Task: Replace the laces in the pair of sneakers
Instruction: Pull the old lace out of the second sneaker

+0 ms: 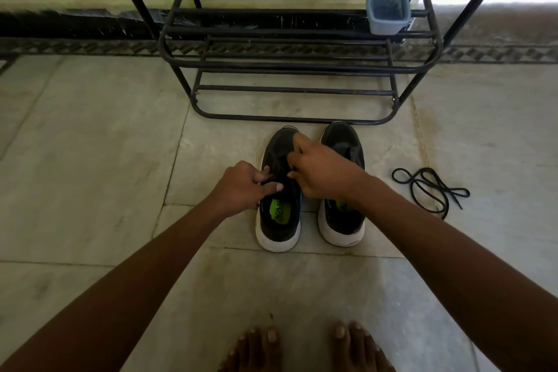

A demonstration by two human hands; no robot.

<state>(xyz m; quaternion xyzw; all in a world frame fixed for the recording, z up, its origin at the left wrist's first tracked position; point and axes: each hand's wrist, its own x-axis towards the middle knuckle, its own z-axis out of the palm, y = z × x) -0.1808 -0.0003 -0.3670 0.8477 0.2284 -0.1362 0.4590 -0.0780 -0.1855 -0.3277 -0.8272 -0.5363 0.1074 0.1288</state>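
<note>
Head view, looking down at a pale stone floor.

Pair of black sneakers with white soles stands side by side, toes pointing far, just near of a black metal shoe rack. Left sneaker shows a bright green insole; right sneaker is partly covered by the right forearm.

Both hands work over the lacing area of the left sneaker. Left hand: fingers curled, thumb and fingertips pinched at the left edge of the tongue opening, apparently on the dark lace or the eyelet edge; which one cannot be told, everything there is black. Right hand: fingers curled, pinching at the right side of the same opening, index finger extended toward the toe. What exactly it pinches is hidden in the dark.

Loose black lace lies in loops on the floor, to the right of the right sneaker, apart from it.

On a middle shelf of the rack, right end: a small translucent blue container with dark contents, not identifiable.

Bare toes at the near edge of the view.
</note>
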